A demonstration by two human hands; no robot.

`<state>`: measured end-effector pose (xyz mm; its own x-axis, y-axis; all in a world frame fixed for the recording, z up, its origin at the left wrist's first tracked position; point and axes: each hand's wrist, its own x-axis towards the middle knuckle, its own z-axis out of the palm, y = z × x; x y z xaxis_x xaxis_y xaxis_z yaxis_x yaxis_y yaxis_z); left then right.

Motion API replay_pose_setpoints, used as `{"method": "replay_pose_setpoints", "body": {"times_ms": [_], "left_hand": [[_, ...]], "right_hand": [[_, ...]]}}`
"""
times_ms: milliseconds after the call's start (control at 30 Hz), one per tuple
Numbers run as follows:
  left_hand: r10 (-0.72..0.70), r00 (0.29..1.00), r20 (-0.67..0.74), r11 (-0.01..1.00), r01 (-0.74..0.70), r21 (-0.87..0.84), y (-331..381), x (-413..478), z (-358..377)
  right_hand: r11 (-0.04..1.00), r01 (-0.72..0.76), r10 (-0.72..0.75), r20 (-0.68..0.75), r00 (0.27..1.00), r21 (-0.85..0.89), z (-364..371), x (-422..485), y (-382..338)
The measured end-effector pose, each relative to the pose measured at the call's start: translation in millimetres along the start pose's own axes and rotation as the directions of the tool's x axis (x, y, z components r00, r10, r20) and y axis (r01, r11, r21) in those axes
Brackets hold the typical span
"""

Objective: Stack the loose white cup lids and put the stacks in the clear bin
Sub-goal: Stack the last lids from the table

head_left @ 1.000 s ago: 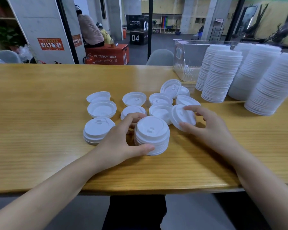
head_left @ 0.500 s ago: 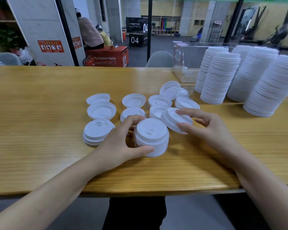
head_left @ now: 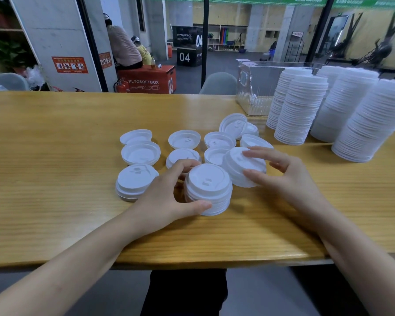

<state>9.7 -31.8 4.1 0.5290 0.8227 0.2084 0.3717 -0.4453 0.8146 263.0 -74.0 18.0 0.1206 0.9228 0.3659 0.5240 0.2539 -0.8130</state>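
On the tabletop (head_left: 55, 179), the left hand (head_left: 164, 201) grips a short lid stack (head_left: 208, 188) between thumb and fingers; the right hand (head_left: 290, 179) pinches a tilted lid (head_left: 242, 167) just beside it

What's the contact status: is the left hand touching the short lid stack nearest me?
Touching. Head view: the left hand has its thumb pressed against the short lid stack, fingers curled behind it.

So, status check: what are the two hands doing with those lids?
Left grip holds the short stack on the table. Right grip pinches a lid, tilted, beside that stack. Tall stacks stand in front of the clear bin.
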Motion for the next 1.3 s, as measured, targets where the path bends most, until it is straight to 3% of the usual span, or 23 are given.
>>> {"method": "replay_pose_setpoints", "body": {"times_ms": [200, 300, 467, 633, 967, 1067, 1200, 1300], "left_hand": [[0.007, 1.000, -0.005, 1.000, -0.007, 0.009, -3.0, 1.0, 0.1], [0.011, 1.000, -0.007, 1.000, -0.011, 0.010, -3.6, 1.6, 1.3], [0.028, 0.999, -0.036, 0.999, -0.029, -0.025, -2.3, 1.1, 2.3], [0.054, 0.997, -0.057, 0.998, -0.056, -0.033, -2.6, -0.3, 1.9], [0.073, 0.996, -0.060, 0.997, -0.075, -0.033, -2.1, -2.5, 0.8], [0.069, 0.995, -0.067, 0.997, -0.071, -0.029, -2.5, -2.0, 0.7], [0.064, 0.996, -0.068, 0.998, -0.065, -0.019, -2.6, -1.6, 0.5], [0.062, 0.996, -0.067, 0.998, -0.063, -0.017, -1.6, -1.5, 0.2]], "right_hand": [[0.999, -0.028, 0.028, -0.039, 0.999, 0.016, 1.2, 1.9, 1.8], [1.000, 0.025, -0.026, -0.088, 0.996, -0.019, 1.4, 2.6, -3.2], [0.980, 0.196, -0.188, 0.159, 0.969, -0.035, 16.6, -0.8, -24.7], [0.972, 0.217, -0.188, 0.263, 0.946, -0.086, 31.4, 3.8, -26.2], [0.958, 0.265, -0.231, 0.254, 0.939, -0.110, 34.5, 3.1, -17.6], [0.956, 0.280, -0.262, 0.174, 0.949, -0.090, 20.0, 4.8, -18.0], [0.965, 0.204, -0.202, 0.030, 0.979, -0.162, 4.7, 2.7, 0.2], [0.961, 0.126, -0.125, 0.018, 0.992, -0.244, 5.7, -1.6, 13.3]]}}
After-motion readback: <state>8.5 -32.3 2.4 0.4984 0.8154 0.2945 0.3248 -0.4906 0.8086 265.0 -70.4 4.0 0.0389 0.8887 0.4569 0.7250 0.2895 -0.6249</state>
